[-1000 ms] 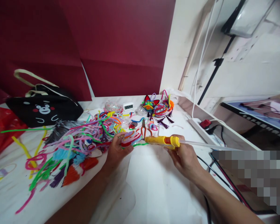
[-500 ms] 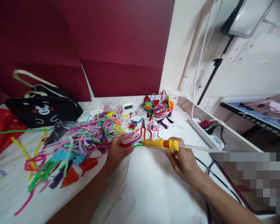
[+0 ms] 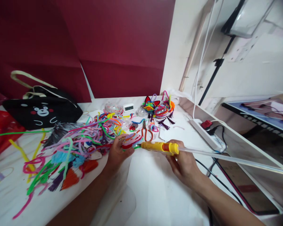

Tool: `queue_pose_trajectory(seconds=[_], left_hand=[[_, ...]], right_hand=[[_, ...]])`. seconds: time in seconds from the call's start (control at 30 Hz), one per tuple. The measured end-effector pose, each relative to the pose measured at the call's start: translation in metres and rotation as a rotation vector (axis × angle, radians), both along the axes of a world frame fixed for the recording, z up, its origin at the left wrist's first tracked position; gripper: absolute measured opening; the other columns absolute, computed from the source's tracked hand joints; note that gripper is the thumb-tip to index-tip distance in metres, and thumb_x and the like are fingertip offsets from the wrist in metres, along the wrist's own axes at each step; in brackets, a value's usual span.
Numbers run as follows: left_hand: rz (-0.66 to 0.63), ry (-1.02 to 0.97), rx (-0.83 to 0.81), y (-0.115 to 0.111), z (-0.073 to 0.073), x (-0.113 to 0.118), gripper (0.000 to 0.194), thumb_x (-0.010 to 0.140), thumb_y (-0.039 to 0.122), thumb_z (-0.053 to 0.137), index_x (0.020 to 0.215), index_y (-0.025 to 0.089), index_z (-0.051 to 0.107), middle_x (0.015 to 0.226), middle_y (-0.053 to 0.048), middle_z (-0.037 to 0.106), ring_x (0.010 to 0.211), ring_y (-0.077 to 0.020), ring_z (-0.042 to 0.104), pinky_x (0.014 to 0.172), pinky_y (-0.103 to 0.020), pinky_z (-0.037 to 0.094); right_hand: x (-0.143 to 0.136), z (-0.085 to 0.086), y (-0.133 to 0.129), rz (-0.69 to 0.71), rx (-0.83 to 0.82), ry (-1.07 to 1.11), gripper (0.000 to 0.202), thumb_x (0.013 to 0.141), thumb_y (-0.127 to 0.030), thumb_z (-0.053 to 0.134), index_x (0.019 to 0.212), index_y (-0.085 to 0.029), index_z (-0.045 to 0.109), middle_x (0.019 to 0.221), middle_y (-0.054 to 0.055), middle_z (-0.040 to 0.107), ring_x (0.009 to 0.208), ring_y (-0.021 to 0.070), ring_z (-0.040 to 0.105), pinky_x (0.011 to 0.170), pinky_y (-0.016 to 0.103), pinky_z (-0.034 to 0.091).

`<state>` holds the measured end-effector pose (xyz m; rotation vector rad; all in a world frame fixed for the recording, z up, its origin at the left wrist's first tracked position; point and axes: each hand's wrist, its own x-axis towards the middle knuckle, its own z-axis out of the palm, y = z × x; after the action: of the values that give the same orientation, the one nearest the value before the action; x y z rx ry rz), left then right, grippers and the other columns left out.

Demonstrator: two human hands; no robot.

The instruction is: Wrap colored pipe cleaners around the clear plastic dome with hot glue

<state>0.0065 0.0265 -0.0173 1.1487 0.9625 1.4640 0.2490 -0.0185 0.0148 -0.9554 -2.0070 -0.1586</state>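
Note:
My left hand is closed around a rounded piece wrapped in striped purple, orange, red and pink pipe cleaners. Along its lower right edge runs a green strand. In my right hand is a yellow hot glue gun, pointing left with its nozzle end close to that green strand. I cannot make out whether the tip touches. A long clear glue stick sticks out of the gun's back. Just beyond the wrapped piece lie orange-handled pliers.
A tangled heap of pipe cleaners and tassels covers the left, before a black bag. Decorated balls and a small digital clock stand at the back. Rightward are a power strip, cables and a phone.
The whole view has shifted slightly to the left. Both hands keep their grips, and the glue gun stays beside the wrapped piece.

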Motion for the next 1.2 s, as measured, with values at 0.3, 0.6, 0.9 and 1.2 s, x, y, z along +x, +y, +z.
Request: queue_pose_trajectory(seconds=[0.3, 0.6, 0.9, 1.2], left_hand=[[0.024, -0.023, -0.029, -0.0019, 0.0038, -0.0007, 0.058, 0.057, 0.033, 0.087, 0.107, 0.022, 0.06, 0.109, -0.007, 0.072, 0.099, -0.0261, 0.068, 0.083, -0.035, 0.053], [0.02, -0.043, -0.027, -0.0003, 0.0004, -0.0034, 0.057, 0.057, 0.033, 0.087, 0.106, 0.022, 0.059, 0.108, -0.007, 0.072, 0.096, -0.0251, 0.069, 0.078, -0.032, 0.055], [0.021, -0.005, 0.011, 0.0013, -0.001, -0.0021, 0.057, 0.058, 0.033, 0.086, 0.107, 0.022, 0.059, 0.108, -0.007, 0.072, 0.099, -0.0262, 0.069, 0.083, -0.034, 0.054], [-0.018, -0.001, 0.006, -0.0004, 0.0007, 0.0009, 0.058, 0.06, 0.03, 0.086, 0.11, 0.022, 0.057, 0.119, -0.008, 0.068, 0.11, -0.026, 0.064, 0.092, -0.035, 0.05]], right_hand=[[0.0042, -0.002, 0.0025, -0.065, -0.011, -0.019, 0.019, 0.09, -0.011, 0.049, 0.106, -0.021, 0.045, 0.096, 0.01, 0.061, 0.074, 0.0207, 0.061, 0.06, 0.031, 0.05], [0.0068, -0.0041, 0.0054, -0.073, -0.016, -0.024, 0.019, 0.09, -0.012, 0.049, 0.106, -0.02, 0.045, 0.098, 0.012, 0.061, 0.074, 0.0209, 0.061, 0.058, 0.03, 0.05], [0.0022, -0.0002, 0.0015, -0.047, 0.008, -0.013, 0.02, 0.09, -0.012, 0.049, 0.108, -0.02, 0.044, 0.096, 0.01, 0.062, 0.071, 0.0205, 0.062, 0.058, 0.031, 0.05], [-0.0012, 0.0011, 0.0, 0.012, 0.003, 0.0, 0.02, 0.089, -0.011, 0.049, 0.106, -0.021, 0.045, 0.094, 0.009, 0.062, 0.074, 0.02, 0.062, 0.06, 0.03, 0.052]])
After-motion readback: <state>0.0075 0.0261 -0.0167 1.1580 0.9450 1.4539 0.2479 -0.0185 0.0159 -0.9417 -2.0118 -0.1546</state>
